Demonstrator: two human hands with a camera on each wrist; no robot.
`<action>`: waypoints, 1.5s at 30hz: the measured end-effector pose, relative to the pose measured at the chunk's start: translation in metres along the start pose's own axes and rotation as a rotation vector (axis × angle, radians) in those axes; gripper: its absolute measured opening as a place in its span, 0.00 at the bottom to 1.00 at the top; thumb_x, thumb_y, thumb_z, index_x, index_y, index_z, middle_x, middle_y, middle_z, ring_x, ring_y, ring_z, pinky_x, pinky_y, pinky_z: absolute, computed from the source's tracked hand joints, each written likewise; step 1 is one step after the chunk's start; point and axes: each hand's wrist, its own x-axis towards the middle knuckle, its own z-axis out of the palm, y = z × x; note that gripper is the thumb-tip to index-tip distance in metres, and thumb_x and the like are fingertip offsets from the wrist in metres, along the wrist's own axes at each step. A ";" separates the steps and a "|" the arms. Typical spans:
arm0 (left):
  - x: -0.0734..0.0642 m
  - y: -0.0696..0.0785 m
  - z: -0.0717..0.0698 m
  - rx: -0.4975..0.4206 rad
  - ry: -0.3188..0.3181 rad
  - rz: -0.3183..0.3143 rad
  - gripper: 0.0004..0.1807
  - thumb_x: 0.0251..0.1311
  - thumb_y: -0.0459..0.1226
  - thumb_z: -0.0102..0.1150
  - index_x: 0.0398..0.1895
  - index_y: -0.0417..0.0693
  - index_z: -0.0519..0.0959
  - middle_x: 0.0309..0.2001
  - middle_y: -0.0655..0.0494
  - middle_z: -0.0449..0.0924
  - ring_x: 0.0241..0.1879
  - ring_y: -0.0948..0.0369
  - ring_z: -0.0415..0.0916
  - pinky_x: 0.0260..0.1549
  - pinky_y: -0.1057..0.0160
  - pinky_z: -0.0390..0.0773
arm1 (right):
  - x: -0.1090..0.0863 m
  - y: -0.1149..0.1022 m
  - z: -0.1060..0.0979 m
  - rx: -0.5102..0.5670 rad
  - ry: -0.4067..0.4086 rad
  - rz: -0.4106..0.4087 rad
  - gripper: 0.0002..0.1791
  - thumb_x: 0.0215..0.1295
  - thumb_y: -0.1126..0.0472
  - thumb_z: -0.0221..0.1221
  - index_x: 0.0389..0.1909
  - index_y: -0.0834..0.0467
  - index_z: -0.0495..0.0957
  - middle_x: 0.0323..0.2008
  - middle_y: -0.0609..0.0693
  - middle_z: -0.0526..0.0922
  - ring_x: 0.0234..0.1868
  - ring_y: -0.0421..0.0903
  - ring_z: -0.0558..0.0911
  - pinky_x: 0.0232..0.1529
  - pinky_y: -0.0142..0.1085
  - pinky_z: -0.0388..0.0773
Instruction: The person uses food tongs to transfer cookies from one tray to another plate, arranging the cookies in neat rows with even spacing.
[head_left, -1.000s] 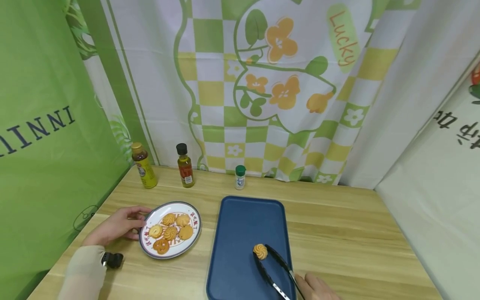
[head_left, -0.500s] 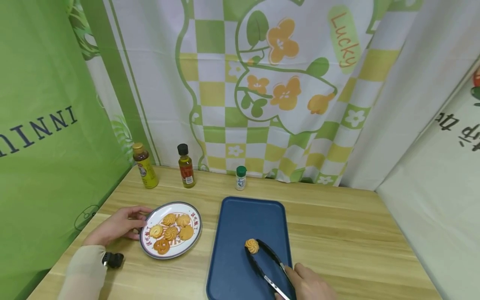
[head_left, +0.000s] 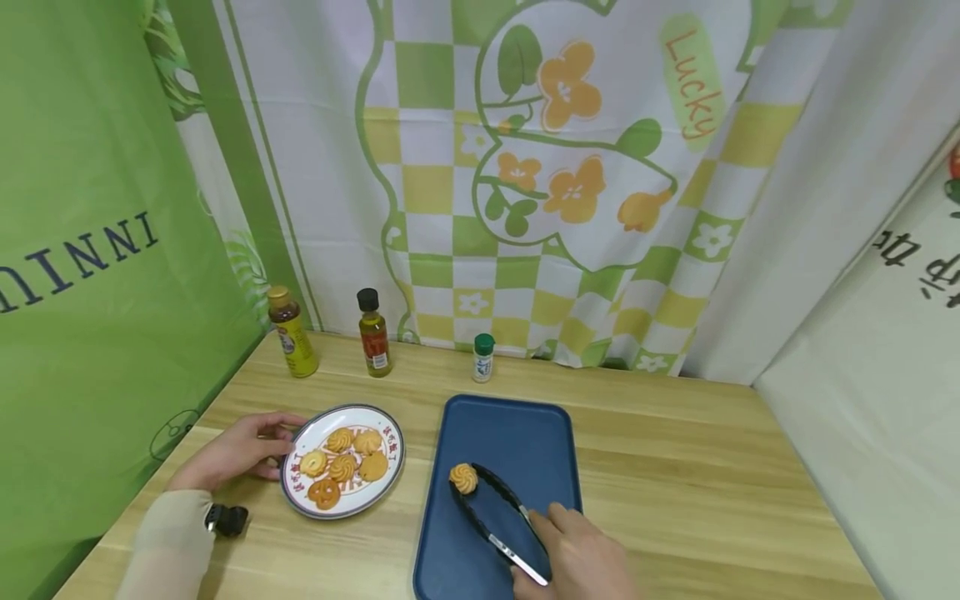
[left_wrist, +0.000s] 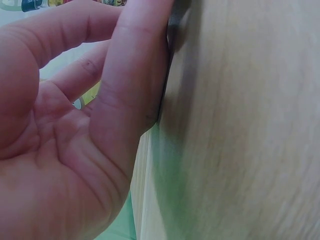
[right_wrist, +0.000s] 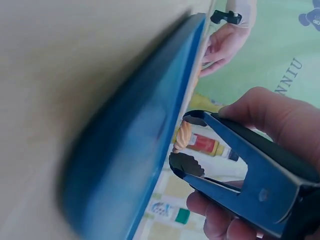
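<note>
My right hand (head_left: 581, 554) grips a pair of tongs (head_left: 477, 523) with black tips and metal arms. Between the tips is a swirled round cookie (head_left: 463, 478), over the left part of a dark blue tray (head_left: 517, 433). The right wrist view catches the cookie (right_wrist: 183, 136) side-on between the tong tips, above the tray's edge. At the left, my left hand (head_left: 243, 450) holds the near-left rim of a white oval plate (head_left: 356, 507). Several cookies (head_left: 342, 467) lie on that plate, one of them a pretzel shape (head_left: 324, 493). The left wrist view mostly shows the palm (left_wrist: 65, 150).
Along the back of the wooden table (head_left: 675, 467) stand a yellow-labelled bottle (head_left: 297, 342), a black-capped oil bottle (head_left: 374, 337) and a small green-capped shaker (head_left: 483, 360). A patterned curtain (head_left: 525, 208) hangs behind, with green cloth (head_left: 97, 333) at the left.
My right hand has carried the tongs and cookie leftward and slightly away from me across the tray. The left hand and plate have stayed in place.
</note>
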 end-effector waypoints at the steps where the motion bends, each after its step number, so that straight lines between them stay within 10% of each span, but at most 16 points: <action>1: 0.000 0.000 0.000 0.004 -0.001 0.000 0.31 0.77 0.27 0.60 0.80 0.27 0.67 0.55 0.38 0.77 0.40 0.54 0.85 0.38 0.58 0.98 | 0.003 -0.002 0.000 0.013 0.004 -0.014 0.30 0.55 0.36 0.79 0.51 0.53 0.92 0.33 0.40 0.75 0.29 0.35 0.68 0.23 0.31 0.73; 20: 0.001 0.000 -0.001 0.010 -0.006 -0.003 0.31 0.78 0.27 0.58 0.80 0.26 0.66 0.57 0.36 0.77 0.40 0.54 0.85 0.39 0.58 0.98 | 0.051 -0.059 0.003 0.164 -0.103 -0.216 0.31 0.62 0.38 0.75 0.57 0.56 0.92 0.40 0.43 0.84 0.34 0.35 0.77 0.19 0.25 0.72; 45: 0.000 0.001 0.000 0.015 -0.008 0.008 0.31 0.78 0.28 0.59 0.80 0.27 0.67 0.56 0.36 0.77 0.39 0.55 0.86 0.38 0.58 0.98 | 0.079 -0.083 0.012 0.206 -0.192 -0.232 0.23 0.61 0.43 0.74 0.50 0.54 0.92 0.35 0.40 0.80 0.30 0.33 0.68 0.20 0.26 0.64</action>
